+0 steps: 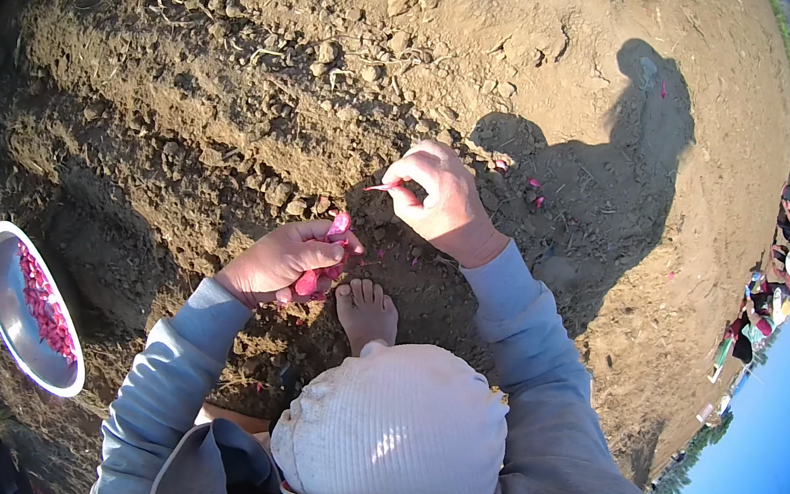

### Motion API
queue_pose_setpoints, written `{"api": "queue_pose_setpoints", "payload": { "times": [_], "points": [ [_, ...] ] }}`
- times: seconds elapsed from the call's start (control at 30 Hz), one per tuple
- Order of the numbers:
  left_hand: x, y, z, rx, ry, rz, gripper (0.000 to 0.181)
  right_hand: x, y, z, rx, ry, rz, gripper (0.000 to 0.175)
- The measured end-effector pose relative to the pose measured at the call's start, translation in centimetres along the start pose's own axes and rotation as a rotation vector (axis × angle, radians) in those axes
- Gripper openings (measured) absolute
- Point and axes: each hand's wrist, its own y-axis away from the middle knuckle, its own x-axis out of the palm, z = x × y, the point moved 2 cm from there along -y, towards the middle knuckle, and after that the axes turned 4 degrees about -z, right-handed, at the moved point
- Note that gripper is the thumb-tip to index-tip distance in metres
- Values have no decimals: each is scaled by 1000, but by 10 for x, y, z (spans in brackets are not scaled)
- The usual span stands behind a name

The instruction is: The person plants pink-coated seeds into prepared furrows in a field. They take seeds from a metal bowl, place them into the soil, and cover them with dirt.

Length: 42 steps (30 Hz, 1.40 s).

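My left hand is closed around several bright pink cloves, garlic by their shape. One clove sticks up past the fingers. To its upper right, my right hand pinches a single slender pink clove between thumb and fingertips, just above the shaded soil. Below the hands a bare foot rests on the dirt. A few loose pink cloves lie on the ground right of my right hand. Over at the left, a metal bowl holds many more pink cloves.
Rough furrows of cloddy soil run across the left and upper ground. Smoother soil lies to the right, partly under my shadow. White ribbed cloth bulges between my sleeves. Several people in hats are bent over at the far right.
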Motion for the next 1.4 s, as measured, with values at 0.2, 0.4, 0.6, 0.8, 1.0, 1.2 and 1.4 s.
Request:
{"api": "queue_pose_setpoints", "payload": {
  "times": [0.2, 0.4, 0.6, 0.8, 1.0, 1.2, 1.4],
  "points": [
    [-10, 4, -2, 11, 90, -42, 25, -5, 21, -115, 484, 0, -409, 9],
    [-17, 5, -2, 24, 102, -27, 25, 8, 20, -125, 424, 452, -290, 9],
    [-25, 11, -4, 72, 130, -68, 25, 8, 1, -110, 337, 581, -39, 9],
    [-33, 12, -5, 79, 141, -66, 26, 9, -3, -108, 351, 641, 14, 6],
    [-39, 16, -8, 92, 245, -93, 26, 8, -8, -107, 303, 714, 97, 9],
    [-48, 19, -9, 131, 240, -141, 27, 8, 8, -126, 415, 506, -24, 7],
    [-68, 20, -14, 217, 348, -139, 41, 1, -12, -95, 378, 631, 41, 9]
  ]
}}
